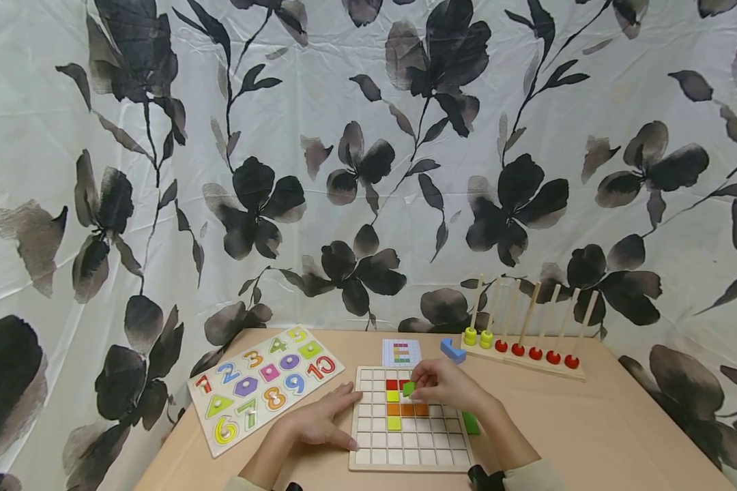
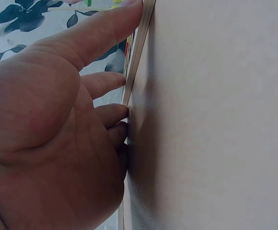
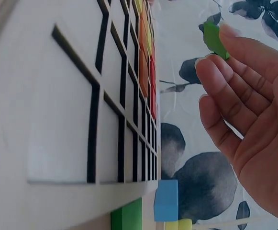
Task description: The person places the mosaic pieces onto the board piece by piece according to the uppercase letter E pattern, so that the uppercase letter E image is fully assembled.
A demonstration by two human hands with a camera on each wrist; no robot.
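A wooden grid board lies on the table, with red, yellow and orange tiles in some of its squares. Above these, my right hand pinches a small green tile between thumb and fingers, held clear of the board in the right wrist view. My left hand rests by the board's left side. Its fingers are extended, and the thumb touches the board's edge. Behind the board lies a small card printed with a coloured pattern.
A number puzzle board lies at the left. Back right stands a peg rack with yellow and red beads. A blue arched block sits behind the right hand; a green block is at the grid board's right edge. Floral cloth hangs behind.
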